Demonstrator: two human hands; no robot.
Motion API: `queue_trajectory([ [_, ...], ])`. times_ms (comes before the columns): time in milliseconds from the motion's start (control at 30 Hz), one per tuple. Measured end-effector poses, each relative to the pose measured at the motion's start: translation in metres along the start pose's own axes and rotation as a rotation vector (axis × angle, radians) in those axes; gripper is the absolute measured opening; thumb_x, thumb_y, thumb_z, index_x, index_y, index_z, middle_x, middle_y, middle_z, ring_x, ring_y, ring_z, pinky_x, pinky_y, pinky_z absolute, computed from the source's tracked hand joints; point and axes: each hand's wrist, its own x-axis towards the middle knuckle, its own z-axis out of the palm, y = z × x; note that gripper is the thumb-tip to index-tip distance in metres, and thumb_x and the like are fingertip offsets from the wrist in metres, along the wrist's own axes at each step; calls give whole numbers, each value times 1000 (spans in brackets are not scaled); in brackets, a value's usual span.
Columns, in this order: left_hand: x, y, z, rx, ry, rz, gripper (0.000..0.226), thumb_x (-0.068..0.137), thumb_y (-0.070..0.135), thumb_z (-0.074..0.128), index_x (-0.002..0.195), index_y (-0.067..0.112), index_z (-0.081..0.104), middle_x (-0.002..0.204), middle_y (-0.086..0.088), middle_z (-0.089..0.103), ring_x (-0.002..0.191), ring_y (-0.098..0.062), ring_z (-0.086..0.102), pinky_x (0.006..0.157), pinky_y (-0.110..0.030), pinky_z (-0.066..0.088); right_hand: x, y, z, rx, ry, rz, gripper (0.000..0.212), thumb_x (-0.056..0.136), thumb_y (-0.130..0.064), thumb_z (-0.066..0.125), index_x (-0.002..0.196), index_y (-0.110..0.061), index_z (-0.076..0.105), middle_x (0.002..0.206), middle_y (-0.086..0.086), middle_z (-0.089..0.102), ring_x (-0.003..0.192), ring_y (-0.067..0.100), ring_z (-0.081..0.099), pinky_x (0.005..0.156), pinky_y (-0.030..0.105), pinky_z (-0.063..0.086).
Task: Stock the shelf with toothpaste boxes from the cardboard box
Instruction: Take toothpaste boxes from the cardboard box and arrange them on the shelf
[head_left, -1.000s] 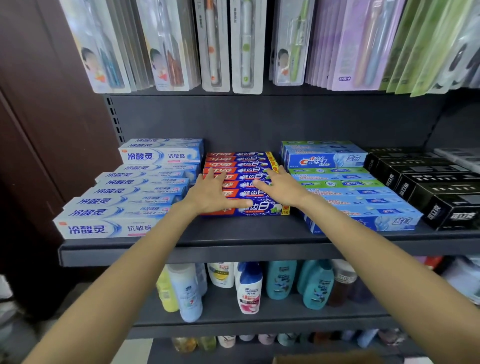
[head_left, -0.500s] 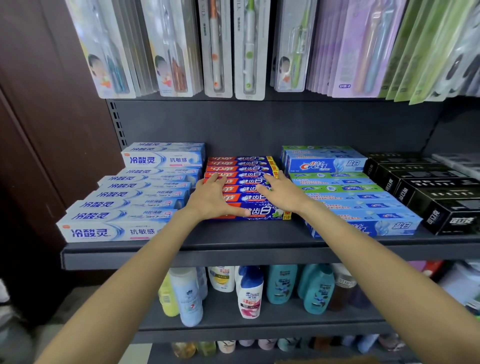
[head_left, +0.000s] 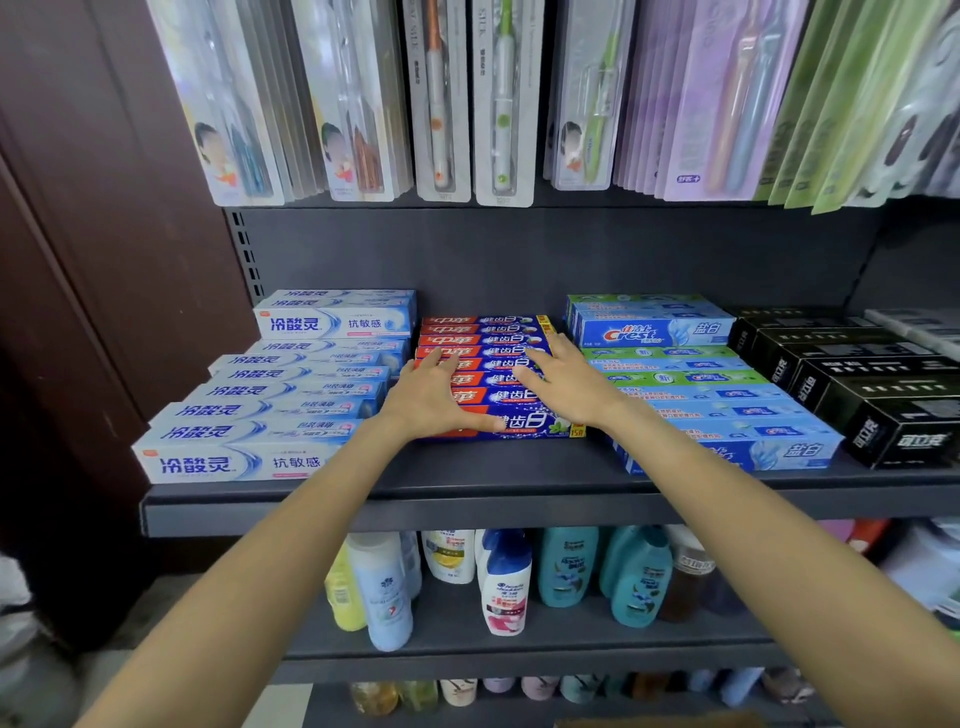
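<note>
White boxes (head_left: 270, 410) filled the left of the shelf (head_left: 467, 512). Beside them lay the red-and-blue boxes (head_left: 498, 332), rowed from back to front in the middle. The left hand (head_left: 434, 397) lay flat on those boxes, fingers straight and spread, thumb stretched across the front one. The right hand (head_left: 563, 382) rested flat on the same row, fingers straight, gripping nothing. Blue boxes (head_left: 717, 415) sat just right of them, then black boxes (head_left: 857, 384). Toothbrush packs (head_left: 467, 98) hung above; bottles (head_left: 519, 577) stood below.
</note>
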Motion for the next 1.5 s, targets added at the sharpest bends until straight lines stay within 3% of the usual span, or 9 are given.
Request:
queue_trajectory([
  [200,-8,3,-6,221,25,47,115,61,84,53,150,21,16,158,-6,14,144,-37,7,117,-51,12,-37,-18,-8,-329,246,-171,46,100,-40,35,134,-14,49,134,7,56,130,23,43,115,43,16],
  [300,-33,6,-20,241,268,228,89,72,78,48,142,24,38,146,-3,42,134,-25,38,106,-41,33,-62,-29,-7,-404,510,-279,35,95,-30,39,103,-13,69,89,7,73,86,23,68,97,38,43],
  [400,-65,0,-32,91,583,379,55,84,65,43,120,28,61,109,6,70,100,-17,65,78,-31,48,-83,-48,-2,-353,646,-350,34,88,-27,39,82,-16,70,66,-1,69,59,19,64,62,27,50],
  [500,-97,-21,-35,-6,615,488,41,87,48,43,106,23,69,93,7,73,85,-16,67,72,-31,52,-96,-78,10,-255,604,-429,30,88,-26,41,84,-15,69,70,-1,69,62,19,65,55,28,51],
  [667,-138,-84,-27,-96,643,446,32,87,34,52,109,18,68,109,10,65,111,-15,56,97,-31,39,-97,-123,44,-108,441,-526,35,84,-30,43,99,-12,69,91,2,70,81,22,65,67,31,53],
  [833,-153,-145,-33,-93,618,154,59,76,54,56,120,15,62,125,2,59,127,-20,45,108,-28,27,-87,-155,54,-66,274,-504,47,91,-31,54,130,-7,52,131,14,54,120,31,50,96,38,43],
  [1000,-144,-191,-44,53,482,2,87,61,76,52,131,24,53,141,-6,48,138,-31,32,110,-57,23,-63,-177,66,-95,82,-423,69,95,-47,45,150,-14,18,157,11,14,144,26,12,115,35,18],
  [1233,-120,-239,-72,-445,180,-71,129,35,83,69,146,34,26,153,5,28,144,-10,14,118,-38,17,-20,-207,75,-105,24,-346,80,89,-63,41,152,-25,10,159,6,-8,145,28,-12,118,49,-1],
  [1500,-102,-225,-61,-419,162,54,106,62,54,77,149,25,24,155,6,20,139,-1,15,110,-22,16,-12,-194,68,-222,15,-306,83,82,-71,36,150,-27,18,158,4,13,146,23,11,118,36,11],
])
